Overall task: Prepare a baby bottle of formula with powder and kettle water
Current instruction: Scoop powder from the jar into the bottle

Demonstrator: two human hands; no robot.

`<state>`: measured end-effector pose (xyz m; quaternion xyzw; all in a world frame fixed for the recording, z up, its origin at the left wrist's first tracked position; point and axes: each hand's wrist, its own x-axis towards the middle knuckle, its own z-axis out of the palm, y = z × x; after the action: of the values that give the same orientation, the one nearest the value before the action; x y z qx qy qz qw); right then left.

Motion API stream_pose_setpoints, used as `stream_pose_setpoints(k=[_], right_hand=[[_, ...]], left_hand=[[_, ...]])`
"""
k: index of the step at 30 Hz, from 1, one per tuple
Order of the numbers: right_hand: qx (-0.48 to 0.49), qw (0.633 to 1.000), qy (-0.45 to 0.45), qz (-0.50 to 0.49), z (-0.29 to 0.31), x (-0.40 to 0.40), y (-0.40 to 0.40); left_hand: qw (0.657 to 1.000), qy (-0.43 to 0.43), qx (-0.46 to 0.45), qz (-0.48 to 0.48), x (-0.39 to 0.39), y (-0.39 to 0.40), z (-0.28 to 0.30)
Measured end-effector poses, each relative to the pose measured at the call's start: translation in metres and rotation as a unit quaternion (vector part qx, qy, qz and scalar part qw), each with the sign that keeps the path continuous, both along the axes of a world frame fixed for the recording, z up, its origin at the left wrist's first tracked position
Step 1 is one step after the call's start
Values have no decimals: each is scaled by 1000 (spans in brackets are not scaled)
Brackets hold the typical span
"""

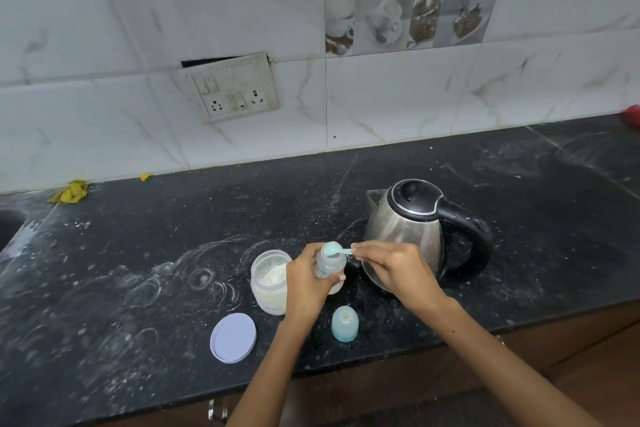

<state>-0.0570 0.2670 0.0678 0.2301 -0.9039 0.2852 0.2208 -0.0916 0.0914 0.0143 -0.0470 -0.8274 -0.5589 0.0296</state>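
My left hand (pixel 306 279) grips a small clear baby bottle (pixel 331 263), standing uncapped on the black counter. My right hand (pixel 391 270) pinches the handle of a pale blue scoop (pixel 334 249), whose bowl sits over the bottle's mouth. An open jar of white formula powder (pixel 270 282) stands just left of my left hand. The bottle's blue cap with teat (pixel 344 324) stands on the counter in front of the bottle. A steel kettle (pixel 412 232) with black lid and handle stands behind my right hand, lid closed.
The jar's lilac lid (pixel 233 337) lies flat near the counter's front edge (pixel 173 402). White powder smears mark the black counter (pixel 156 253). A sink corner (pixel 8 225) is at far left, a yellow cloth (pixel 72 191) by the wall, a socket plate (pixel 231 88) above.
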Motion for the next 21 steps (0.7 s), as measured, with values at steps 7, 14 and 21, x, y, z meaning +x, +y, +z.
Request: stream_pose_setpoints(k=[7,14,21], right_hand=[[-9,1000,-12,-16,3,2,-1],[-11,1000,-18,-20,2,3,-2],[-123,983,-101,-96,3,0,-5]], left_hand=[[1000,12,-5,4,0,2,-1],[1000,15,-5,5,0,2,-3],[1000,15,-10,-2,0,1,-3]])
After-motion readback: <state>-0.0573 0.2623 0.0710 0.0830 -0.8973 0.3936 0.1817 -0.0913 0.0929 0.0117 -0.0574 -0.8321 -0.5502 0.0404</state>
